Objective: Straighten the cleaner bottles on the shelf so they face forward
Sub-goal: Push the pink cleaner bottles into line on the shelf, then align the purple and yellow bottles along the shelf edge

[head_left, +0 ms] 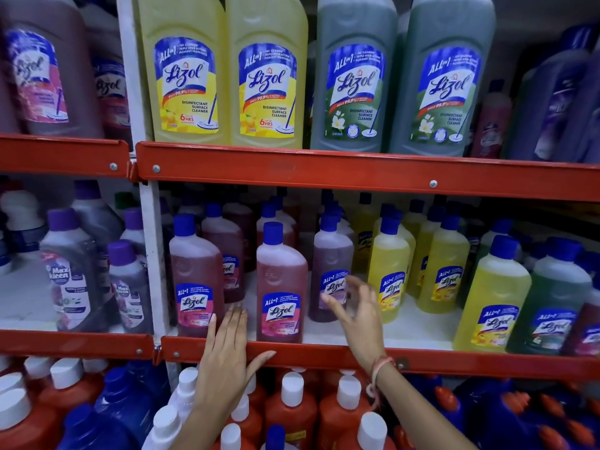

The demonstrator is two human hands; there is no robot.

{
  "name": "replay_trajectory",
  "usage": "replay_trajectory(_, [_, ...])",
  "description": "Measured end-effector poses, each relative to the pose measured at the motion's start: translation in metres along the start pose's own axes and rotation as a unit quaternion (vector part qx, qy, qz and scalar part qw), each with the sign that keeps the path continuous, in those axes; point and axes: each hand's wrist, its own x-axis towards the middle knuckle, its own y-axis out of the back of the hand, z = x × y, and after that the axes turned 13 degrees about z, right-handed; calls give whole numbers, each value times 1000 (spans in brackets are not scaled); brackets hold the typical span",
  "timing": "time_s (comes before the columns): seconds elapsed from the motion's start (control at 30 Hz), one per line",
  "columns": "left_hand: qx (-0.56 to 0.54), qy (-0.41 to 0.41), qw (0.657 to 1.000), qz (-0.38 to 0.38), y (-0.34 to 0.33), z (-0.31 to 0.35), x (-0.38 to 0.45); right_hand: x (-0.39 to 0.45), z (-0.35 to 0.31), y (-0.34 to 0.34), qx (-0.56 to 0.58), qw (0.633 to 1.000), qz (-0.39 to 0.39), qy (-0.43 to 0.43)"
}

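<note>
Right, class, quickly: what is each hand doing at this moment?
Left hand: open, flat over the shelf edge, holding nothing.
Right hand: open, fingers spread by the purple bottle, not gripping it.

— What sort of place is this?

— A shop, in the cleaning-products aisle. The red-edged metal shelves (357, 172) are stacked in tiers and packed with the same goods many times over.

— Such as?

— On the top tier, large yellow Lizol bottles (224, 76) stand beside large green Lizol bottles (402, 79), labels facing out. Below them are rows of small pink bottles (281, 287) and small yellow bottles (389, 274), several deep. To the left stand purple Maxkleen bottles (71, 271).

— And the lowest tier?

— Crowded with orange bottles with white caps (292, 404) and blue containers (126, 401), like stock on display.
</note>
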Motion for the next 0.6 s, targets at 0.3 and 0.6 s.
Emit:
replay_trajectory(0.3, [-4, 10, 1000, -15, 0, 0, 2, 46, 36, -20, 56, 987, -94, -119])
replay_trajectory(0.6, [2, 5, 1000, -13, 1, 1, 2, 47, 35, -9, 71, 980, -127, -134])
